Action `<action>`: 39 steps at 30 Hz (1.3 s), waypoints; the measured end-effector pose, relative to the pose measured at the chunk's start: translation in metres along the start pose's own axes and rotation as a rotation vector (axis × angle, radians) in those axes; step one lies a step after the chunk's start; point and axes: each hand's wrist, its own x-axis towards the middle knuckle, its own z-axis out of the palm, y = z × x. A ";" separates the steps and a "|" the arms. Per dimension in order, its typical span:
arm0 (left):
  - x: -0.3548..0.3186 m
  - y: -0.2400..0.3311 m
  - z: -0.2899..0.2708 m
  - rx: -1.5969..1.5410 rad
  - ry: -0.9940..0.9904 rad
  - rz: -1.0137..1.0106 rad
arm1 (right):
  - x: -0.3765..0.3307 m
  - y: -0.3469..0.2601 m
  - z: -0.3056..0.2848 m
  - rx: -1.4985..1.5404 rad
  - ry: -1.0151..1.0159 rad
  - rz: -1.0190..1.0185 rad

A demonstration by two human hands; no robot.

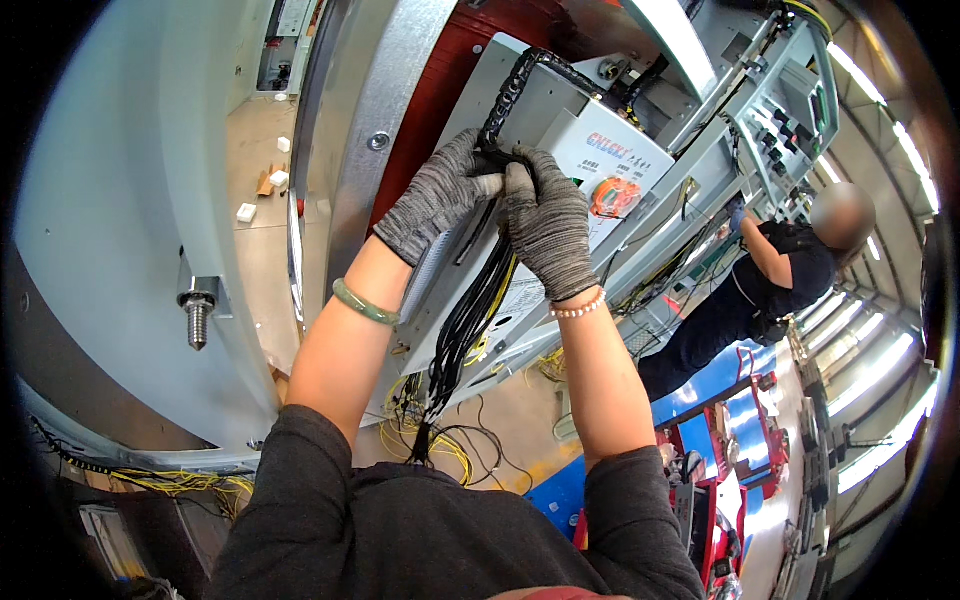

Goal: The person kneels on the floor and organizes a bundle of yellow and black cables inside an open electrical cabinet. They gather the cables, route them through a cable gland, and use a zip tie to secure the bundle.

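Note:
My left hand and my right hand, both in grey knit gloves, meet with bent fingers around a bundle of black cables. Above my hands the bundle runs up in a black wrapped sleeve and bends right along the top of a light grey electrical box. Below them the loose black wires, with a few yellow ones, hang down to the floor. My thumbs are close together on the bundle; what exactly lies between the fingertips is hidden. An orange coil sits on the box's white face.
A curved grey metal panel with a protruding bolt stands at left. Yellow and black cables lie on the floor below. Another person works at an open cabinet on the right. Red and blue carts stand behind.

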 end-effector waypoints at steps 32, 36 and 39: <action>-0.015 0.061 0.014 1.111 0.216 0.271 | 0.024 -0.020 0.003 -0.621 -0.198 0.021; -0.022 0.030 0.003 0.286 0.403 -0.084 | 0.022 -0.010 0.004 -0.364 -0.041 -0.024; -0.025 0.020 0.012 -0.163 0.386 -0.347 | 0.031 -0.002 0.001 -0.264 -0.076 0.031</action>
